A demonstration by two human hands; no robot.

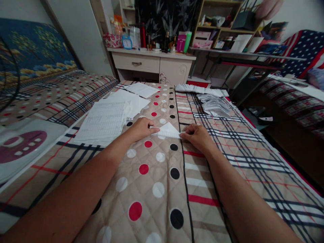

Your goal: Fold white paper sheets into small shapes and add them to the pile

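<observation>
A small white paper folded into a triangle (169, 130) lies on the quilted bedspread (157, 175) in front of me. My left hand (141, 129) presses its left edge, fingers curled and pinched on the fold. My right hand (197, 135) pinches the paper's lower right corner with fingers closed. Both forearms stretch over the dotted and plaid cover.
A stack of printed sheets (103, 121) lies to the left, more loose sheets (141, 89) behind it. Piles of folded papers (215, 105) sit at the far right of the bed. A cluttered dresser (152, 62) and shelves stand beyond; a second bed (296, 94) is right.
</observation>
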